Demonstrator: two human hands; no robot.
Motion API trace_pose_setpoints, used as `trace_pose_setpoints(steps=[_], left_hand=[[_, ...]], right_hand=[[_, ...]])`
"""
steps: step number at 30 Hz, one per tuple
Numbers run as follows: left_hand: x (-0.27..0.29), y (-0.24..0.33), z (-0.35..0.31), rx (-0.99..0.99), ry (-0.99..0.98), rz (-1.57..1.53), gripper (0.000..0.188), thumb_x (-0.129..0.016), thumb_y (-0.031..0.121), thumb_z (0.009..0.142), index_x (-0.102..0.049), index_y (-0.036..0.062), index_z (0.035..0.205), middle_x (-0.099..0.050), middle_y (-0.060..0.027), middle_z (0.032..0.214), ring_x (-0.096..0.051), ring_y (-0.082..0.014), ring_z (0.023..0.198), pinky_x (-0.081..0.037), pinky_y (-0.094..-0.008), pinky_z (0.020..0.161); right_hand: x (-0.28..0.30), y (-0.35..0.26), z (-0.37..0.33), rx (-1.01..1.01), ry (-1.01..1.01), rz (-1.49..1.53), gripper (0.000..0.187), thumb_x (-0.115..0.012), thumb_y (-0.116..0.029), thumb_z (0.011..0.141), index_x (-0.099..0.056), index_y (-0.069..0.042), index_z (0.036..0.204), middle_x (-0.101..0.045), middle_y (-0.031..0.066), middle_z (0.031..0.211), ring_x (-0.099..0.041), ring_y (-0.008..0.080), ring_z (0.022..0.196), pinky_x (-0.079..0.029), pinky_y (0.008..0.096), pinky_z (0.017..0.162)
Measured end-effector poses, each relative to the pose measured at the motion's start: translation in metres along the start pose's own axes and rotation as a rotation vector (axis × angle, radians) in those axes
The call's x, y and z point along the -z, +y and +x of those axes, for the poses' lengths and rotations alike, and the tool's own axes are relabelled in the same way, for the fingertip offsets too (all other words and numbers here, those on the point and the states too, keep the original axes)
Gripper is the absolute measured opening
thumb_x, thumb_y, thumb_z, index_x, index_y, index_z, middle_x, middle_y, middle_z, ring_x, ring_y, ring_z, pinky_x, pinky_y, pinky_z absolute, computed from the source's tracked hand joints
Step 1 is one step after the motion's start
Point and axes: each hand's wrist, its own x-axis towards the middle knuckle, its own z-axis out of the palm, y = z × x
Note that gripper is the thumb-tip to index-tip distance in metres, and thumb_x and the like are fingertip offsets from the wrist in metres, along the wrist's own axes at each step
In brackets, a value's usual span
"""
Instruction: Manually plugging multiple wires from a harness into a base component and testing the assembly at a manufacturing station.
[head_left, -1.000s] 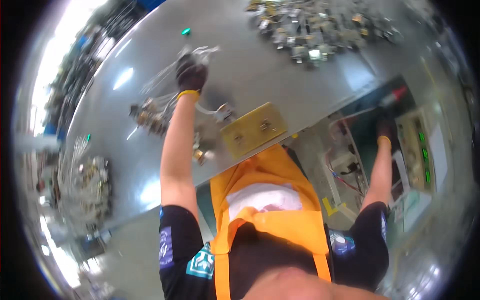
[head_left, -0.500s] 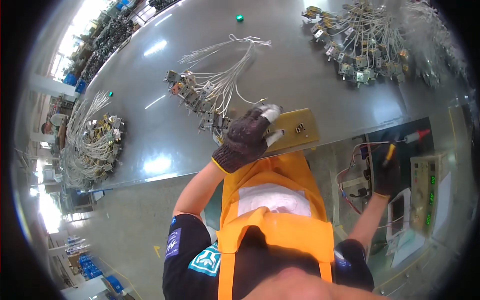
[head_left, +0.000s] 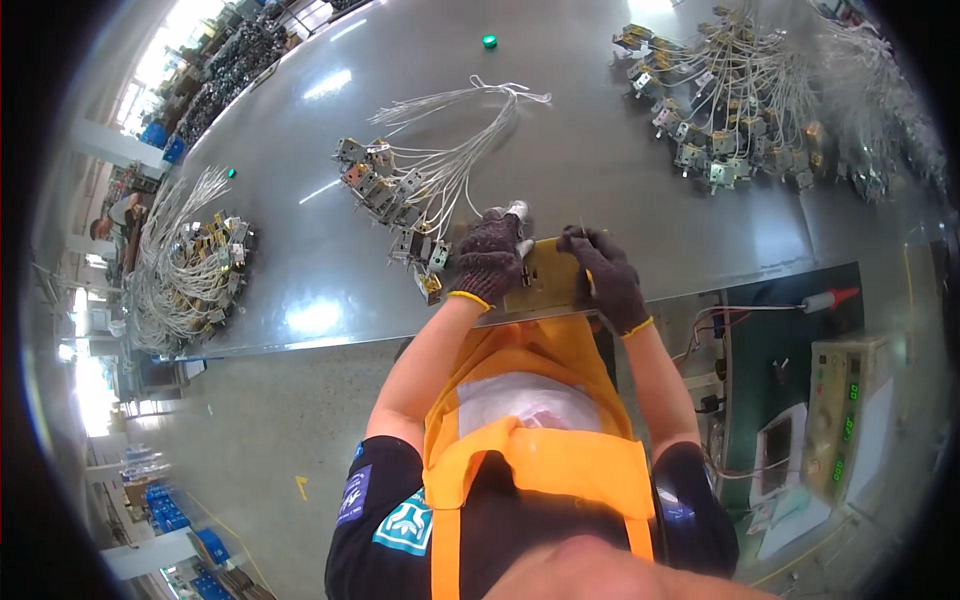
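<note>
A flat yellow-brown board (head_left: 545,285) lies at the table's near edge, in front of my body. My left hand (head_left: 490,255), in a dark glove with pale fingertips, is at the board's left end with its fingers curled in. What they hold is hidden. My right hand (head_left: 608,278), also gloved, rests over the board's right part, its fingertips pinched together around something too small to make out. Just left of my left hand lies a bunch of metal switch-like parts (head_left: 385,190) with white wires (head_left: 450,165) trailing away across the table.
Another wired bundle (head_left: 215,265) sits at the left, and a larger pile (head_left: 725,110) at the far right. A small green object (head_left: 489,41) is at the back. Lower right are a red-tipped probe (head_left: 832,299) and a meter with green digits (head_left: 845,400).
My right hand has come from beside the probe and meter to the board. My left hand has drawn its spread thumb and finger closer together at the board's left end.
</note>
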Motion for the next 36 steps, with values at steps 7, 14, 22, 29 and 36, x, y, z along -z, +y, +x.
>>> trace_pose_setpoints(steps=[7,14,22,29,36], left_hand=[[0.003,0.014,-0.017,-0.092,0.169,-0.25,0.059,-0.075,0.019,0.076,-0.052,0.0034,0.128,-0.057,-0.0214,0.114,-0.055,-0.0396,0.107,-0.045,-0.0453,0.092],[0.012,-0.015,-0.04,-0.12,0.15,-0.255,0.058,-0.074,0.013,0.079,-0.049,0.0029,0.13,-0.053,-0.0194,0.126,-0.05,-0.0333,0.12,-0.042,-0.039,0.102],[-0.037,-0.022,-0.085,0.137,0.228,-1.099,0.059,-0.083,0.013,0.074,-0.055,0.0042,0.124,-0.061,-0.0103,0.116,-0.059,-0.018,0.104,-0.048,-0.0317,0.092],[-0.003,-0.034,-0.093,0.012,0.209,-0.595,0.06,-0.083,0.021,0.074,-0.055,0.0048,0.125,-0.062,-0.0124,0.114,-0.062,-0.0243,0.104,-0.049,-0.0362,0.091],[0.003,-0.039,-0.083,-0.071,0.053,-0.613,0.062,-0.082,0.016,0.075,-0.052,0.0063,0.128,-0.06,-0.0093,0.114,-0.06,-0.0206,0.1,-0.049,-0.0341,0.089]], right_hand=[[-0.014,-0.002,0.032,-0.102,-0.114,-0.012,0.036,-0.059,-0.032,0.093,-0.063,-0.004,0.114,-0.065,0.0047,0.073,-0.056,0.0109,0.05,-0.047,0.0275,0.045],[-0.027,0.027,0.014,0.793,-0.124,-0.053,0.031,-0.056,-0.026,0.095,-0.065,-0.005,0.116,-0.072,0.0066,0.095,-0.053,0.0078,0.05,-0.044,0.024,0.045],[-0.007,0.003,-0.018,-0.126,-0.018,0.05,0.037,-0.062,-0.022,0.09,-0.061,-0.001,0.121,-0.067,0.0084,0.107,-0.06,0.0101,0.066,-0.043,0.0221,0.047],[-0.048,-0.006,0.154,-0.086,0.37,0.211,0.033,-0.068,-0.032,0.085,-0.07,-0.003,0.101,-0.063,0.0042,0.075,-0.053,0.0149,0.047,-0.045,0.0278,0.048],[-0.051,0.011,0.26,0.0,0.349,-0.22,0.022,-0.069,-0.026,0.083,-0.073,-0.005,0.085,-0.063,0.0056,0.065,-0.058,0.0175,0.051,-0.047,0.0315,0.05]])
